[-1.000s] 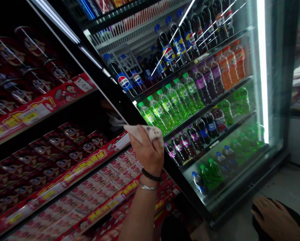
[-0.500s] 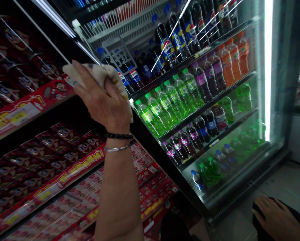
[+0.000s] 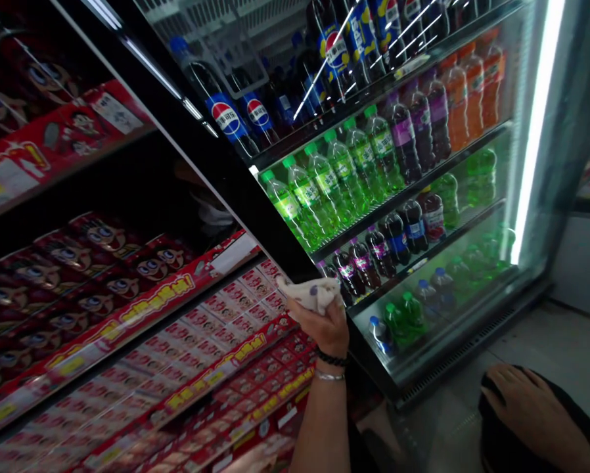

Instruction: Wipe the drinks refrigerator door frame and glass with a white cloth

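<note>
We have our left hand point(image 3: 327, 325) closed around a bunched white cloth point(image 3: 309, 293), pressing it against the dark side edge of the drinks cooler point(image 3: 255, 197), low down beside the red snack shelves point(image 3: 142, 315). Our right hand point(image 3: 526, 410) lies flat and open on a dark-clothed knee at the lower right, holding nothing. We judge the cloth light, soft and floppy, best gripped as a wad in the palm so a flat fold faces the frame.

the cloth point(image 3: 311, 293) hides the left hand's point(image 3: 327, 323) fingertips; shelf labels blur unreadably.
</note>
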{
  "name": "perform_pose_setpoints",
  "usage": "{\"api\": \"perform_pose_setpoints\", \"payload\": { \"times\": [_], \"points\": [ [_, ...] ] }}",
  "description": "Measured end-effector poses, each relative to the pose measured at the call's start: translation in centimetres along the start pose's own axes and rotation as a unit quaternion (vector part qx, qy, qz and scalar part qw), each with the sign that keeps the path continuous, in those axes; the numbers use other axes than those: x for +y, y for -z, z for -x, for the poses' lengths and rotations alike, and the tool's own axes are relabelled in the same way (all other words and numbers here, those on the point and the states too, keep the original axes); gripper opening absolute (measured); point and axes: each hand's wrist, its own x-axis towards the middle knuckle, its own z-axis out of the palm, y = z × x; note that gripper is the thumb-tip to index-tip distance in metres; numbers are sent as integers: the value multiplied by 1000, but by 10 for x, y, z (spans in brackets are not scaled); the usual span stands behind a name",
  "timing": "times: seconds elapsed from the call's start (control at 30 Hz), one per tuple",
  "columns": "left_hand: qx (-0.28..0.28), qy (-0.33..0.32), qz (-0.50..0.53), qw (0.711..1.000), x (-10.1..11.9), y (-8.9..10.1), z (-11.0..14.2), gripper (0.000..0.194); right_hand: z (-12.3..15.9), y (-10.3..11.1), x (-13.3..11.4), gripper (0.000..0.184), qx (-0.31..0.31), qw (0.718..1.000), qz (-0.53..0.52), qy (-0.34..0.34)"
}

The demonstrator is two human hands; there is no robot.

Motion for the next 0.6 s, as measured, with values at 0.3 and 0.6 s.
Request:
{"api": "perform_pose_setpoints", "payload": {
  "times": [0.3,0.6],
  "points": [
    [-154,155,20,976,-48,-3,179,91,-13,30,-8,34,-85,996,39,-11],
    [-326,327,-22,887,-84,2,319,78,-29,61,-17,27,-161,980,99,-67]
  ]
}}
